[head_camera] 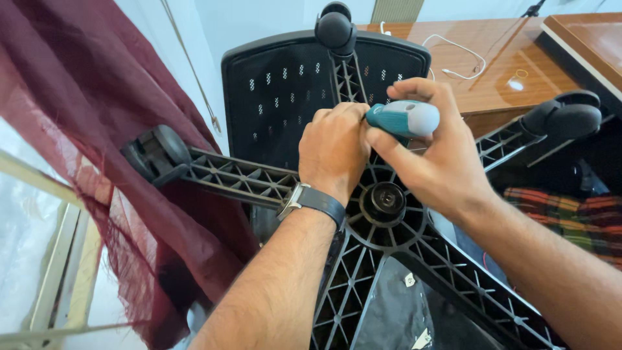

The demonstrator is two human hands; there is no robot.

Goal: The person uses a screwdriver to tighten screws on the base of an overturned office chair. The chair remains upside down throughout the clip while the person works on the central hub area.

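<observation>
Right hand [434, 155]: grasps teal-and-grey tool handle [403, 119] over the chair base [382, 214]
Left hand [334, 149]: clenched at the tool's tip (wristwatch worn)
Room: wooden desk [492, 71], maroon curtain [84, 110] beside window

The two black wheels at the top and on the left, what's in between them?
In the head view, between the top wheel and the left wheel lies the chair's black seat underside with small holes.
</observation>
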